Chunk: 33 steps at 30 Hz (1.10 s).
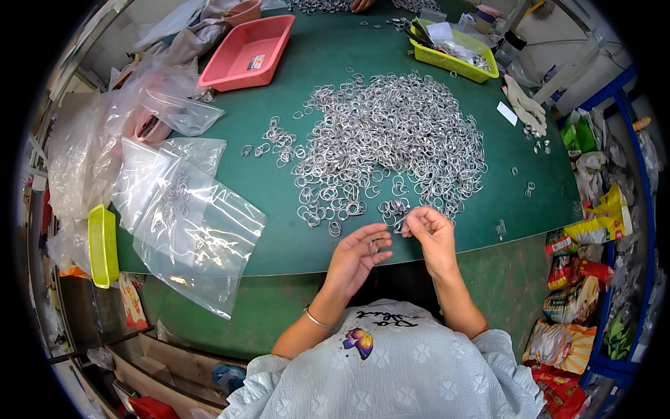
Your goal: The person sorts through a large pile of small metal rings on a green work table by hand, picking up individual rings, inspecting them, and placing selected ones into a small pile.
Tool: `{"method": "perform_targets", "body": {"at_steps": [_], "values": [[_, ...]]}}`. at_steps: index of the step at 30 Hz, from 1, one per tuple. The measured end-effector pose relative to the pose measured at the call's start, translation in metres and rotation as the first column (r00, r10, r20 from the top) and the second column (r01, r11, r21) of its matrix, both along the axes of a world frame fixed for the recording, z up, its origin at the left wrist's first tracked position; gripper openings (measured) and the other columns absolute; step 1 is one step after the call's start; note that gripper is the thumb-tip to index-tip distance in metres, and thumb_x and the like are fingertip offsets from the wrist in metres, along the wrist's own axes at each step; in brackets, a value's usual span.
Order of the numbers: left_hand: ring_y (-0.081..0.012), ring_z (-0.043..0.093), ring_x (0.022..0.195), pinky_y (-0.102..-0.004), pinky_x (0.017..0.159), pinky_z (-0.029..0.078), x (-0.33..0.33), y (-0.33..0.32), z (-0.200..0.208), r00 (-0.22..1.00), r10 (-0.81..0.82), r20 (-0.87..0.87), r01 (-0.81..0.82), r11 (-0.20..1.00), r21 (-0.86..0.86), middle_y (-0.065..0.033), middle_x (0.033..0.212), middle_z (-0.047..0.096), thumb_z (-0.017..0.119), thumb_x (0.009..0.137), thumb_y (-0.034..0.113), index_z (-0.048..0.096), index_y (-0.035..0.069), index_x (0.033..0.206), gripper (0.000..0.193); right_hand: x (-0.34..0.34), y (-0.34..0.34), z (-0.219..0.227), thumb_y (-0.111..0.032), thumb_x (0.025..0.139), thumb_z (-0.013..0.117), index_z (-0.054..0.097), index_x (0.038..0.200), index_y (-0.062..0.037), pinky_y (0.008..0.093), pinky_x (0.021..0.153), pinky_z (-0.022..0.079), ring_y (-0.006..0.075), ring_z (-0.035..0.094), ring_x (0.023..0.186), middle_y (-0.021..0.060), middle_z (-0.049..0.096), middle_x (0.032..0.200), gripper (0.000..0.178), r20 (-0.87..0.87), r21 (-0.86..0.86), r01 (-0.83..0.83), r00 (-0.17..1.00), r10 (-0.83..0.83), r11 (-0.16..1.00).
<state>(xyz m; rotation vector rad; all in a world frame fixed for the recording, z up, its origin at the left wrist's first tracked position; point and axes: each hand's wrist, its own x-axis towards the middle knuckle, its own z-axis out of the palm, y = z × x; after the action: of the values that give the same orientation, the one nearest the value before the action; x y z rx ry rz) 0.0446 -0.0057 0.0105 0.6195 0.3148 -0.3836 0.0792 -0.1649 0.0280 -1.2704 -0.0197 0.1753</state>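
Observation:
A wide heap of small silver metal rings (398, 133), looking like open loops or buckles, covers the middle of the green table (279, 244). At the heap's near edge, over the table's front edge, both my hands are close together. My left hand (356, 262) has its fingers curled around a small metal ring (375, 246). Thumb and fingertips of my right hand (434, 241) are pinched on a small metal piece, mostly covered by the fingers. A small cluster of rings (394, 208) lies just beyond my fingertips.
Clear plastic bags (202, 223), one with rings inside, overhang the table's left front edge. A pink tray (248, 52) stands far left, a yellow-green basket (453, 49) far right. A glove (523, 105) lies at the right edge. Another person's hand (361, 5) shows at the far edge.

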Motion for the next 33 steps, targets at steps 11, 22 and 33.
{"method": "perform_targets", "body": {"at_steps": [11, 22, 33], "values": [[-0.0096, 0.052, 0.065, -0.02, 0.054, 0.044, -0.014, 0.005, -0.027, 0.986, -0.162, -0.034, 0.139, 0.923, -0.359, -0.0074, 0.086, 0.06, 0.051, 0.091, 0.012, 0.05, -0.002, 0.118, 0.031, 0.063, 0.028, -0.018, -0.009, 0.074, 0.068, 0.063, 0.08, -0.0024, 0.0364, 0.071, 0.039, 0.0271, 0.052, 0.076, 0.0089, 0.056, 0.075, 0.01, 0.547, -0.811, 0.398, 0.776, 0.314, 0.43], [-0.015, 0.059, 0.086, -0.0258, 0.072, 0.047, -0.013, 0.006, 0.004, 0.964, 0.109, -0.244, -0.179, 0.941, -0.287, -0.0088, 0.104, 0.061, 0.045, 0.095, 0.021, 0.049, -0.002, 0.121, 0.035, 0.03, 0.025, 0.007, -0.006, 0.074, 0.068, 0.063, 0.087, -0.0013, 0.0341, 0.08, 0.041, 0.0255, 0.055, 0.085, 0.0083, 0.061, 0.082, 0.015, 0.272, -0.693, -0.199, 0.818, 0.507, 0.693], [-0.0058, 0.04, 0.058, -0.0165, 0.04, 0.028, -0.03, 0.011, 0.005, 0.96, -0.073, -0.271, 0.024, 0.984, -0.179, -0.0043, 0.087, 0.055, 0.05, 0.087, 0.003, 0.051, -0.001, 0.119, 0.033, 0.058, 0.048, -0.029, -0.013, 0.071, 0.07, 0.062, 0.094, -0.0043, 0.0345, 0.077, 0.04, 0.0256, 0.053, 0.092, 0.0069, 0.059, 0.1, 0.026, 0.49, -0.864, 0.284, 0.665, 0.564, 0.416]]}}
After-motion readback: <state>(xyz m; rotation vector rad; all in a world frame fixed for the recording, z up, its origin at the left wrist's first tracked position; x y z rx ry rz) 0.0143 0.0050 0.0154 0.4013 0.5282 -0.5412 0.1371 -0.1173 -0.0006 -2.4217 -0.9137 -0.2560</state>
